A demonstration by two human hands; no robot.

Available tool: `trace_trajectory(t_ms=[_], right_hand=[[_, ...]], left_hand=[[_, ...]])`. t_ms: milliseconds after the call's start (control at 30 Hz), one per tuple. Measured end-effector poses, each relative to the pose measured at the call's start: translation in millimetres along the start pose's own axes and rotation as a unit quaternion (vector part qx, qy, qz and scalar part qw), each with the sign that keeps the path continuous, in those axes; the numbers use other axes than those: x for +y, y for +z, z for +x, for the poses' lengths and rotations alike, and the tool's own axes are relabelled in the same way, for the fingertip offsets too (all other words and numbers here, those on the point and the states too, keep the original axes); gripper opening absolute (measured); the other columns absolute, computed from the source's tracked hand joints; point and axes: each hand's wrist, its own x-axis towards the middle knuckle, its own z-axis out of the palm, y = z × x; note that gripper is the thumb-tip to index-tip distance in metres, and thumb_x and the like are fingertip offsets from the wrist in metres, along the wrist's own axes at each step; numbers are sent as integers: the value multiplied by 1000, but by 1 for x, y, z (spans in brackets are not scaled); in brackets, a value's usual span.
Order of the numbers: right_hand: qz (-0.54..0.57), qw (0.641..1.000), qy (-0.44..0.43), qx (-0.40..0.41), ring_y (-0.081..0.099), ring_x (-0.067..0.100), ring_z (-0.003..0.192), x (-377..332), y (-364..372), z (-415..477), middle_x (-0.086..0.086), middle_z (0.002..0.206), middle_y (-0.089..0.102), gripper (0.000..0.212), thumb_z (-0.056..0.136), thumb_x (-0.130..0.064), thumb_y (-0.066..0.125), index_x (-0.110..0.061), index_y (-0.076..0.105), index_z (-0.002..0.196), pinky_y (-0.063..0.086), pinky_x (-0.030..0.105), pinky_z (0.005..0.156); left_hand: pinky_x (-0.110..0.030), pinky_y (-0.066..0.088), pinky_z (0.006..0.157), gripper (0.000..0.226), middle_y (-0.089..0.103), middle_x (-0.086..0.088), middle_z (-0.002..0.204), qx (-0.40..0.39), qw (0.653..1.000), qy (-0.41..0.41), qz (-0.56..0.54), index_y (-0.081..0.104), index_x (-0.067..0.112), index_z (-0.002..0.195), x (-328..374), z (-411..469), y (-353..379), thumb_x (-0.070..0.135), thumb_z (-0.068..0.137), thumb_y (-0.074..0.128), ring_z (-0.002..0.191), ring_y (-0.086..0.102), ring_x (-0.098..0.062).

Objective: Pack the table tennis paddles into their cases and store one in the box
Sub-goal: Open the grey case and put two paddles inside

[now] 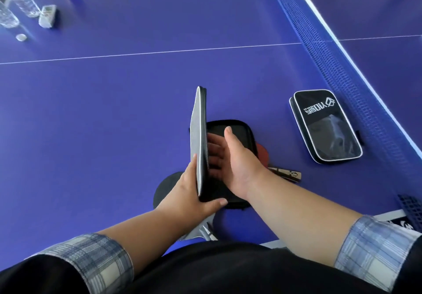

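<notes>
The left hand [180, 191] grips the upright lid [198, 138] of the open case [237, 129]. The right hand [239, 156] lies flat inside, fingers straight.

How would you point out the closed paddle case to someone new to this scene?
Find the net crossing the blue table on the right. Flat beside it lies the closed case, black with white piping and a white logo. Unlike the open case in the middle, its lid held upright, no hand touches it.

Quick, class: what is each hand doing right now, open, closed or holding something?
Left hand: holding the case lid raised on edge.
Right hand: open, fingers straight, reaching inside the case base.
</notes>
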Motion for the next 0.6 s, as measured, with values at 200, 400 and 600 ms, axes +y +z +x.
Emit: trace_trajectory(t_ms=[200, 400, 600], right_hand=[[-428, 895, -121, -25, 49, 14, 133, 41, 21, 20, -3, 142, 56, 47, 95, -45, 51, -35, 51, 141, 38, 42, 113], [-733, 663, -146, -39, 4, 31, 152, 71, 17, 53, 2, 166, 14, 69, 92, -59, 48, -41, 23, 153, 6, 64, 118], [-795, 594, -106, -67, -6, 31, 153, 86, 3, 74, -2, 167, -2, 73, 89, -64, 47, -41, 19, 153, 0, 69, 115]], left_hand=[[-31, 50, 95, 88, 39, 35, 140, 191, 977, -15, -98, 6, 54, 144, -8, -32, -26, 25, 88, 68, 118, 53, 10], [-48, 19, 119, 73, 35, -2, 156, 265, 922, 68, 276, 40, 27, 148, -25, -39, -52, 21, 82, 73, 145, 26, -26], [-42, 18, 119, 69, 0, 1, 167, -106, 912, -85, 388, 10, 33, 157, -75, -9, -46, 44, 100, 46, 153, -1, -21]])
